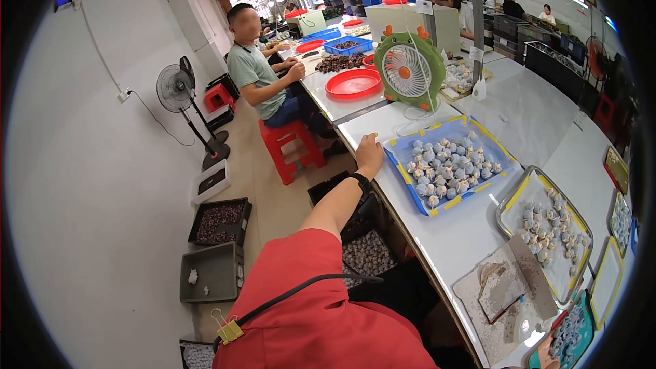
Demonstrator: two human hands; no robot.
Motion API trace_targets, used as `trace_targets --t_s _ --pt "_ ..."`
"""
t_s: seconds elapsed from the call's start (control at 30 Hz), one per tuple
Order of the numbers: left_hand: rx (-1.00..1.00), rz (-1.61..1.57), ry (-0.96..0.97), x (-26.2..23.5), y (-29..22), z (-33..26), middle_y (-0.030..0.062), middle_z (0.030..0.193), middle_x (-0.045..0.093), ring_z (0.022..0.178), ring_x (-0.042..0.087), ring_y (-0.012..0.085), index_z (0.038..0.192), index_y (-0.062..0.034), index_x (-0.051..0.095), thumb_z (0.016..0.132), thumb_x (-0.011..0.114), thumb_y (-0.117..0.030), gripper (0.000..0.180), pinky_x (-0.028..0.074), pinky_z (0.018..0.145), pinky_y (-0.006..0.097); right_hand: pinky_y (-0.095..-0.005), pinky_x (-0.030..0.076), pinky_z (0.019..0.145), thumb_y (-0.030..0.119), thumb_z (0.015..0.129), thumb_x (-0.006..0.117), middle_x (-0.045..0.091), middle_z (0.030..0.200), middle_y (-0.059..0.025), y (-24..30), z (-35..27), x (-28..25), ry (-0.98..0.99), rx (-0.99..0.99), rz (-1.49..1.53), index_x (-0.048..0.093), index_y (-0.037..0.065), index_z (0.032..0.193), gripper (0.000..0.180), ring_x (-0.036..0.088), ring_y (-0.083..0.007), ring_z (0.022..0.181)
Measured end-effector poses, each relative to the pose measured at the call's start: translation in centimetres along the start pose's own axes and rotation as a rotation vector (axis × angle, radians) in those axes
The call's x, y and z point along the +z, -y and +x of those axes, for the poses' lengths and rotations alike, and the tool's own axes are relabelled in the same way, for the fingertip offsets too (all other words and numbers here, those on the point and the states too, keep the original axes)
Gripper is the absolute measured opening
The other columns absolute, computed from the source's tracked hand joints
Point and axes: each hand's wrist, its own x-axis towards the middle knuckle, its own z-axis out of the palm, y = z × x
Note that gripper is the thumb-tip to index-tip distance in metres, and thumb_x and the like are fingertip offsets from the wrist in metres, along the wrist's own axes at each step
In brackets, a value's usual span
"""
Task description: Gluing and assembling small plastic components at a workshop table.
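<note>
My left hand, with a dark band on its wrist, reaches over the near edge of the white table. Its fingers are curled, and a small yellowish spot shows at the fingertips; I cannot make out what it is. Right beside the hand lies a blue tray edged with yellow tape. Many small grey-blue round figures with pale parts stand in it. Closer to me, a metal tray holds more of these figures. My right hand is not in view.
A green frog-shaped fan stands behind the blue tray, its cord trailing on the table. Beyond are a red round tray and a seated person on a red stool. A stained board lies nearby; crates line the floor.
</note>
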Motion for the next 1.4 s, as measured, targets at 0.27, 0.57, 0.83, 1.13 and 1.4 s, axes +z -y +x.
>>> trace_targets --t_s 0.27,0.57,0.83,1.13,1.4 --pt "0.003 -0.012 -0.004 0.0 0.0 0.0 0.015 0.097 0.056 0.088 0.057 0.0317 0.1 -0.0042 0.057 0.076 0.052 -0.008 0.024 0.046 0.076 0.039 -0.0294 0.03 0.07 0.025 0.079 0.061 0.045 0.108 -0.0034 1.2 -2.4 0.0 -0.068 0.014 0.015 0.059 0.017 0.09 0.014 0.039 -0.0167 0.083" --pt "-0.008 -0.005 0.007 0.0 0.0 0.0 0.0142 0.098 0.056 0.087 0.057 0.0316 0.1 -0.0052 0.058 0.076 0.052 -0.009 0.024 0.046 0.077 0.039 -0.0296 0.03 0.069 0.024 0.079 0.061 0.044 0.107 -0.0048 2.7 -5.1 0.2 -0.159 0.021 0.029 0.059 0.016 0.09 0.014 0.039 -0.0168 0.081" --pt "-0.003 -0.002 0.014 -0.3 -0.2 -0.1 0.0138 0.099 0.056 0.088 0.056 0.0314 0.1 -0.0049 0.058 0.077 0.052 -0.009 0.024 0.046 0.077 0.039 -0.0296 0.03 0.069 0.024 0.079 0.06 0.044 0.107 -0.006 3.8 -7.0 -0.1 -0.228 0.029 0.05 0.058 0.016 0.09 0.014 0.039 -0.017 0.079" --pt "-0.004 -0.001 -0.003 -0.2 -0.3 -0.1 0.0139 0.097 0.056 0.087 0.056 0.0313 0.098 -0.0044 0.058 0.077 0.052 -0.009 0.023 0.046 0.076 0.038 -0.0297 0.03 0.068 0.023 0.08 0.06 0.043 0.106 -0.0074 4.9 -9.1 -0.5 -0.316 0.033 0.075 0.057 0.015 0.09 0.014 0.038 -0.0171 0.077" --pt "-0.018 -0.003 0.013 -0.3 -0.4 -0.1 0.0138 0.097 0.057 0.088 0.056 0.0313 0.099 -0.0041 0.058 0.077 0.052 -0.009 0.023 0.046 0.077 0.038 -0.0298 0.03 0.067 0.022 0.08 0.059 0.042 0.106 -0.0087 5.9 -10.9 -1.2 -0.392 0.037 0.103 0.056 0.014 0.09 0.013 0.038 -0.0172 0.076"
